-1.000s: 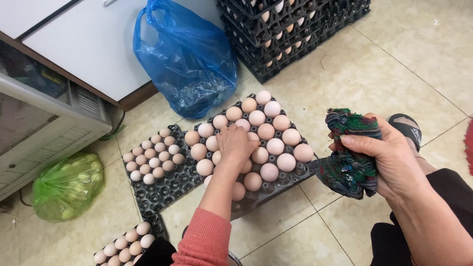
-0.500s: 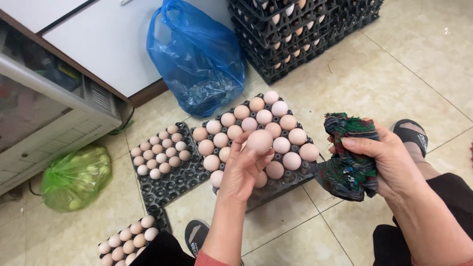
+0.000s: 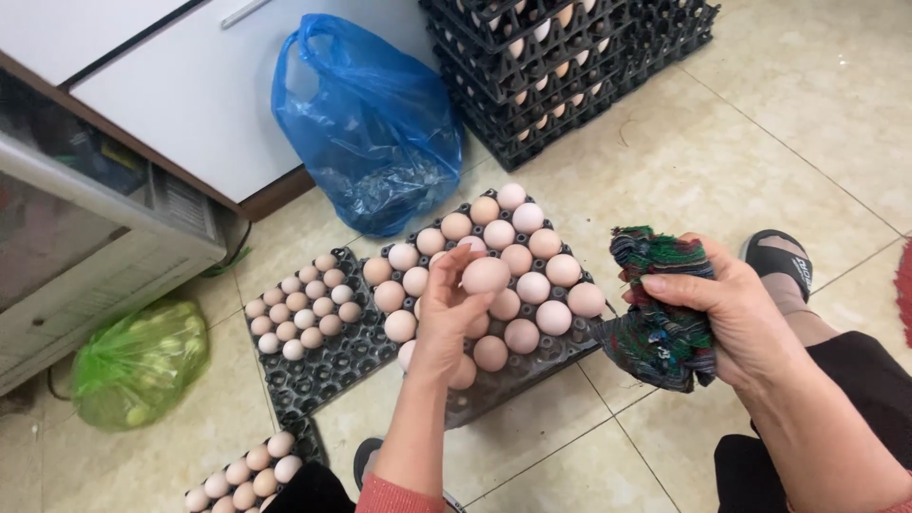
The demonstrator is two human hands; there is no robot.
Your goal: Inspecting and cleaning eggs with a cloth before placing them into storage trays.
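Note:
My left hand holds a pale pink egg at its fingertips, lifted above a black egg tray that lies on the tiled floor, filled with several similar eggs. My right hand grips a crumpled dark green, red and blue striped cloth just right of that tray, a hand's width from the egg.
A second black tray with smaller eggs lies to the left; a third tray is at the bottom edge. A blue plastic bag leans on a white cabinet. Stacked black trays stand behind. A green bag sits left. A sandalled foot is at right.
My left hand went down onto the tray, took an egg and lifted it up off the tray. The right hand kept holding the cloth in about the same place.

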